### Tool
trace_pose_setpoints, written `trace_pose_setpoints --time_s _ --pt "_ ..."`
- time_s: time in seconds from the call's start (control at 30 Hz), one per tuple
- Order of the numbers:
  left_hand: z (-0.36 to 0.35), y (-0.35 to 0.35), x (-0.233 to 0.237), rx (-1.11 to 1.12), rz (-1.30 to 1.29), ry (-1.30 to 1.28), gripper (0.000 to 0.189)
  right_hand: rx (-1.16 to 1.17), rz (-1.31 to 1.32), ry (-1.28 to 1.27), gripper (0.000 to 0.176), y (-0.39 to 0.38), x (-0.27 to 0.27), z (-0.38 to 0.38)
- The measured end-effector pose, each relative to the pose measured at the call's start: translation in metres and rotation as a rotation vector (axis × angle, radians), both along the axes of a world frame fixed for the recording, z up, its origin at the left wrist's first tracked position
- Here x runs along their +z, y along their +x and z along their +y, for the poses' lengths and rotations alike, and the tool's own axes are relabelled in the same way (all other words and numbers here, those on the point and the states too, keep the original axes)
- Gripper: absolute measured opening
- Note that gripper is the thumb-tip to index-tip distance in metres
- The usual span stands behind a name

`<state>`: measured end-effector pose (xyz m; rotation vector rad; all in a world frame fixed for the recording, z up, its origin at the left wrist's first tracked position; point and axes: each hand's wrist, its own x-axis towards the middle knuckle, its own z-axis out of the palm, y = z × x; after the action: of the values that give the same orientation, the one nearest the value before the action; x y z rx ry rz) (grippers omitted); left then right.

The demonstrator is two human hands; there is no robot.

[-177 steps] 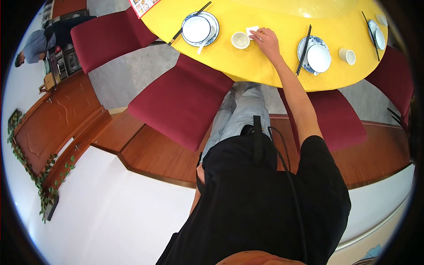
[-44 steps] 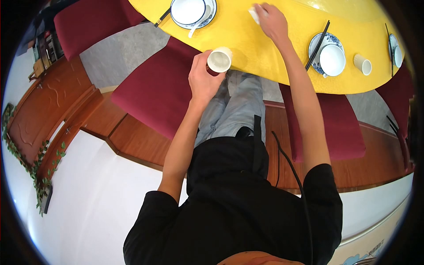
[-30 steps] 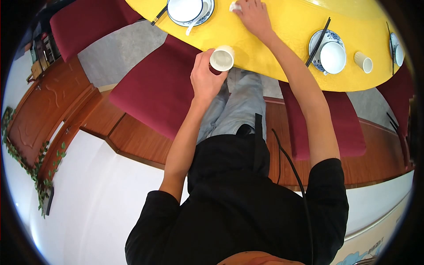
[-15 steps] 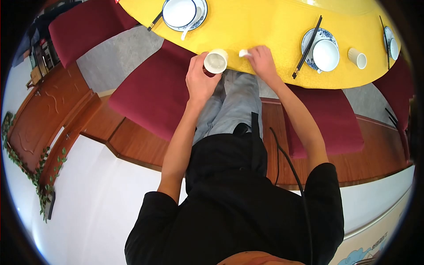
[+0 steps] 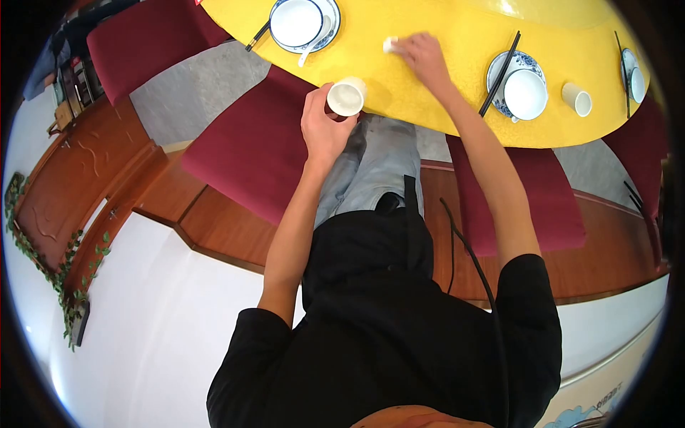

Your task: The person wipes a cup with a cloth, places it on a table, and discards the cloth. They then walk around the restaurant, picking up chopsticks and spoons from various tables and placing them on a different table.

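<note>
- Your left fingers [image 5: 315,98] are curled around a small white cup [image 5: 345,98], gripping its side. The left hand [image 5: 325,130] holds it tipped, with the open mouth facing the camera, just off the near edge of the yellow table [image 5: 442,96] and above your lap.
- Your right fingers [image 5: 407,44] are pressed together and flat on a small white wad [image 5: 389,45], either cloth or tissue, which lies on the tablecloth. The right hand [image 5: 424,57] covers most of it, so you cannot tell how it is folded.
- Judged from how things lie, the work is partway done. The cup is off the table, the wad is down on the stretch between two place settings, and that stretch has no cup standing on it. The cup looks empty inside, but whether it is clean is too small to tell.
- To the left of the wad is a setting with a white bowl [image 5: 296,21] on a blue-rimmed plate. A spoon [image 5: 314,48] and dark chopsticks [image 5: 258,37] sit beside it.
- To the right is a second bowl [image 5: 526,93] on its plate, with chopsticks [image 5: 499,73] laid across and its own cup [image 5: 576,99] standing near. A third setting [image 5: 635,77] is at the far edge.
- The wad has bare cloth all round it, and the left setting is the nearest thing to it.
- Red chairs [image 5: 250,153] flank your legs and crowd the table edge. A black cable [image 5: 464,242] hangs down your front, near the right arm.
</note>
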<state>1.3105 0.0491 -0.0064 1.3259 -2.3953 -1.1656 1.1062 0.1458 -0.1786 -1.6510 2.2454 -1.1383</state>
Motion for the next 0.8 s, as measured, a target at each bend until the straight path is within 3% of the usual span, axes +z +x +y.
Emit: trace_pose_setpoints --time_s 0.27,0.37,0.67,0.73,0.8 --pt "-0.005 -0.012 0.002 0.008 0.006 0.058 0.058 0.201 -0.307 0.166 0.016 0.104 0.038 0.096" --pt "-0.007 -0.014 0.004 -0.017 -0.006 0.033 0.058 0.067 -0.358 0.119 0.016 0.105 0.039 0.098" --pt "-0.007 -0.016 0.016 -0.021 -0.023 -0.075 0.059 -0.34 -0.042 -0.137 0.015 -0.008 0.01 -0.056" --pt "-0.01 -0.01 0.015 -0.051 -0.043 -0.139 0.059 -0.351 -0.095 -0.244 0.01 -0.025 0.011 -0.087" --pt "-0.008 -0.015 0.027 -0.011 -0.048 -0.098 0.06 -0.157 -0.161 -0.247 0.01 -0.041 -0.003 -0.102"
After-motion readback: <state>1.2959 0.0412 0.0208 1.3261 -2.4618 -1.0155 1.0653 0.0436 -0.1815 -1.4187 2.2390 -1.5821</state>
